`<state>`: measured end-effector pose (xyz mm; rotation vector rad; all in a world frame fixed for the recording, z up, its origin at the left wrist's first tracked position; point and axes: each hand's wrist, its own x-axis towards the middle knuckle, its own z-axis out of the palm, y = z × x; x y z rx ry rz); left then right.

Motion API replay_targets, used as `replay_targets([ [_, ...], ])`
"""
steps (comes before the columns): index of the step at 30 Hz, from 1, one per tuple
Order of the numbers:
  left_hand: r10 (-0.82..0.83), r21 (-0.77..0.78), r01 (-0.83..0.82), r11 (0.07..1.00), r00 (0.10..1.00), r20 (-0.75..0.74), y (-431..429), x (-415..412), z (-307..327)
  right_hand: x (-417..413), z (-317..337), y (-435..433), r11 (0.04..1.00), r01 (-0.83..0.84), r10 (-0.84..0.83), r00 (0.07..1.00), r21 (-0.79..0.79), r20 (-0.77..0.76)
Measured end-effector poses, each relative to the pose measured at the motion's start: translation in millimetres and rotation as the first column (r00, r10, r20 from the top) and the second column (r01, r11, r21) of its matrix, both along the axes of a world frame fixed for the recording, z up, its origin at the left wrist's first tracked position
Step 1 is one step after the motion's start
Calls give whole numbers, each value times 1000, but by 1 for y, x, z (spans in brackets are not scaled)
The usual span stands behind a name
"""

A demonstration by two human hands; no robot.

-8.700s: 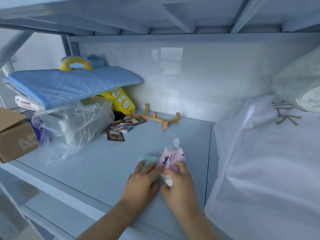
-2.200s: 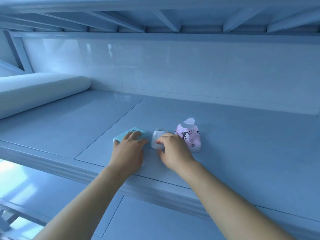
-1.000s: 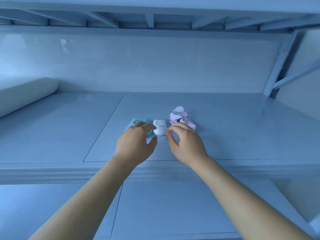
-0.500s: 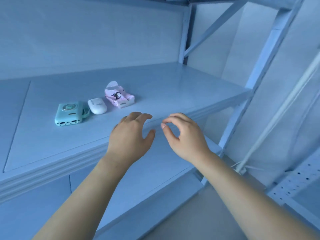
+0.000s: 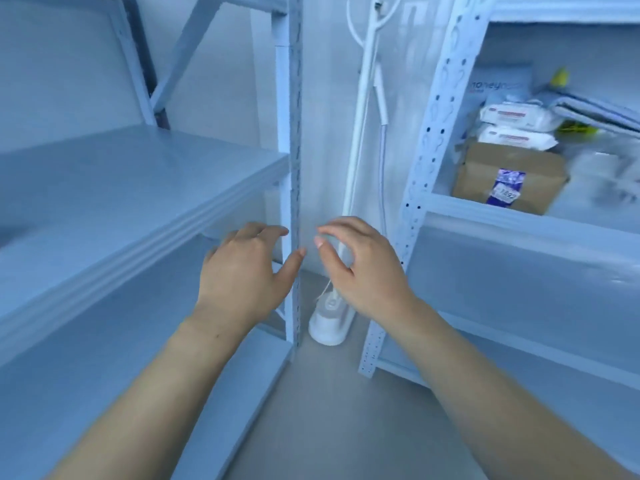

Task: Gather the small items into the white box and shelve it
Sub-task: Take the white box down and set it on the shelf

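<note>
My left hand [image 5: 247,271] and my right hand [image 5: 360,266] hover side by side in mid-air, fingers loosely spread, each holding nothing. They float in front of the upright post [image 5: 290,168] at the right end of the pale blue shelf [image 5: 114,188]. The teal device, the white oval item and the pink tissue pack are out of view. No white box shows in the frame.
A second rack [image 5: 440,126] stands at the right, holding a brown cardboard box [image 5: 509,176], stacked wipe packs [image 5: 512,124] and folded cloth. A white pole with a round base [image 5: 329,323] and a cord leans in the gap between the racks. Grey floor lies below.
My view has swung to the right, away from the three small items on the shelf, which have left the frame. Both hands stay empty and have drawn off the shelf.
</note>
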<state>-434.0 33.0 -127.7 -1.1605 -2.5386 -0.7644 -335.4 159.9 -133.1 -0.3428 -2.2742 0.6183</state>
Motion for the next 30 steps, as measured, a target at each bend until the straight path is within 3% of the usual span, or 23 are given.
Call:
replay_targets([
  [7, -311, -9, 311, 950, 947, -79, 137, 141, 16, 180, 14, 104, 943, 325, -321, 945, 79, -59],
  [13, -544, 16, 555, 832, 820, -180, 250, 294, 17, 356, 23, 167, 763, 590, -587, 803, 264, -102],
  [21, -800, -25, 818, 575, 555, -227, 356, 496, 23, 562, 27, 211, 449, 843, -868, 490, 297, -76],
  [30, -922, -38, 955, 295, 274, -274, 453, 664, 39, 716, 34, 268, 121, 938, -980, 165, 325, -109],
])
